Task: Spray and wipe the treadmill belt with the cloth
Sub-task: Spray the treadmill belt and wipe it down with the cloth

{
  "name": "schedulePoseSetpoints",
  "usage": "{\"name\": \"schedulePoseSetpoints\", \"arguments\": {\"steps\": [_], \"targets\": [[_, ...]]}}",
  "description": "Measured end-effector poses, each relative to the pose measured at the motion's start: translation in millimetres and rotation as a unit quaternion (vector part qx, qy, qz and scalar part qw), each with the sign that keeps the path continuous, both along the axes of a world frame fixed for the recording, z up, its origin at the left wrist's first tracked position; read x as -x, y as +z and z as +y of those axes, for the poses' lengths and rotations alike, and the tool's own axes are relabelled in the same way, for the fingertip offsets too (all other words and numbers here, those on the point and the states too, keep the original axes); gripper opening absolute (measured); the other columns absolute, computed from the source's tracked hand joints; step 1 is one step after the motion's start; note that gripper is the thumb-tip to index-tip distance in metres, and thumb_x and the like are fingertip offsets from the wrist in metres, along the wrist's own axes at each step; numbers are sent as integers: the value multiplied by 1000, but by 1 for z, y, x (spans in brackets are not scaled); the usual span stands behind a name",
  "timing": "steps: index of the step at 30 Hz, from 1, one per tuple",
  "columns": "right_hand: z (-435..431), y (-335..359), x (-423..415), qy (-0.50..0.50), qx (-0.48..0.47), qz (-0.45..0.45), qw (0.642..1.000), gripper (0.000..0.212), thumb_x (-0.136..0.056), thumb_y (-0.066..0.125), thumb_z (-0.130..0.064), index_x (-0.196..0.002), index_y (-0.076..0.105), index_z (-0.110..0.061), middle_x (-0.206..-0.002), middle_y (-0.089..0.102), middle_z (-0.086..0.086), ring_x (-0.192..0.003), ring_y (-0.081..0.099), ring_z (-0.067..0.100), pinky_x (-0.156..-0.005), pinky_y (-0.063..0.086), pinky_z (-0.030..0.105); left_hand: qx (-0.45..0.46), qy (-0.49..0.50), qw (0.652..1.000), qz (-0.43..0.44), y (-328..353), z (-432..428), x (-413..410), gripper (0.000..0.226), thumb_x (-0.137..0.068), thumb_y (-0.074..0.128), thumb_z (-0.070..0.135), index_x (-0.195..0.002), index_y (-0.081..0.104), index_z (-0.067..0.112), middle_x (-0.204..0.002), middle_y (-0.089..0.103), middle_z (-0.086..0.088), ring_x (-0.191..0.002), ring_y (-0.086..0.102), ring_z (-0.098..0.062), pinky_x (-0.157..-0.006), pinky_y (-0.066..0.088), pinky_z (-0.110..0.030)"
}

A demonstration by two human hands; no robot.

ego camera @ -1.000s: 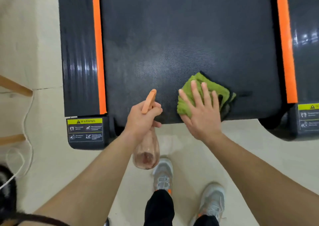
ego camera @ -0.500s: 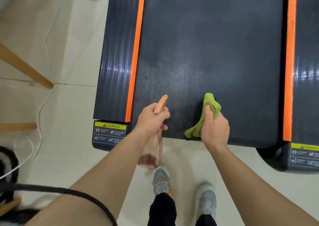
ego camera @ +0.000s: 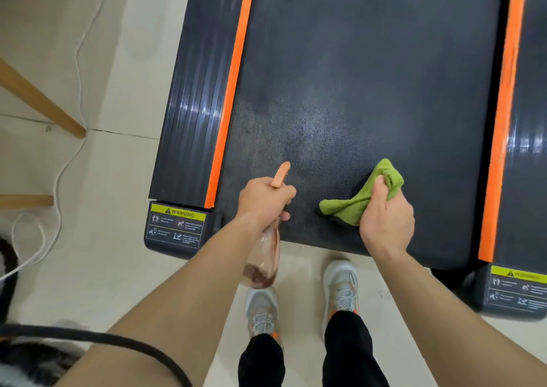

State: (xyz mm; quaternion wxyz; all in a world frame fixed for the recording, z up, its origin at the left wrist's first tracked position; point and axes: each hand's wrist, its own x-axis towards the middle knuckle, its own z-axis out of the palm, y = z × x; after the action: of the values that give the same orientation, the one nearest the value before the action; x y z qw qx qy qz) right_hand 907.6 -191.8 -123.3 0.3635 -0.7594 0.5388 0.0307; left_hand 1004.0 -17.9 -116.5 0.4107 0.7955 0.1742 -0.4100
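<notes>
Here: left hand [ego camera: 263, 198] curled round the neck of a clear spray bottle [ego camera: 263, 265], whose orange nozzle [ego camera: 281, 174] points out over the near edge of the treadmill belt [ego camera: 370, 76]. The bottle body hangs below the wrist, with a little reddish liquid at its base. Right hand [ego camera: 384, 218] bunches a green cloth [ego camera: 355, 203], fingers curled round it. The cloth is down on the belt near that edge, right of centre, one corner trailing toward the bottle. Hands near each other, apart. Paler speckled patch on the belt ahead of the nozzle. Orange strips [ego camera: 233, 90] flank the belt. Yellow warning label [ego camera: 177, 227] on the left corner. Grey shoes [ego camera: 340, 286] on the floor [ego camera: 103, 209] just behind. White cable [ego camera: 68, 156] to the left.
</notes>
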Motion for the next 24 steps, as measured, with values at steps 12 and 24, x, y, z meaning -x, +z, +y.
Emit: {"name": "schedulePoseSetpoints", "arguments": {"steps": [12,24], "targets": [[32,-3,-35,149,-27,-15,988,36,-105,33,-46,-90,53,-21,-91,60,1,-84,52,27,-76,37,37,-25,97,995,-11,5,33,-7,9,-87,70,23,-79,67,18,-79,69,2,-54,70,-17,-65,55,-31],[46,-12,-117,234,18,-64,970,38,-106,34,-45,-90,54,-16,-90,60,-1,-90,59,31,-76,36,36,17,126,992,14,10,61,-29,20,-85,69,22,-100,74,9,-102,72,3,-54,70,-13,-80,58,-38]]}}
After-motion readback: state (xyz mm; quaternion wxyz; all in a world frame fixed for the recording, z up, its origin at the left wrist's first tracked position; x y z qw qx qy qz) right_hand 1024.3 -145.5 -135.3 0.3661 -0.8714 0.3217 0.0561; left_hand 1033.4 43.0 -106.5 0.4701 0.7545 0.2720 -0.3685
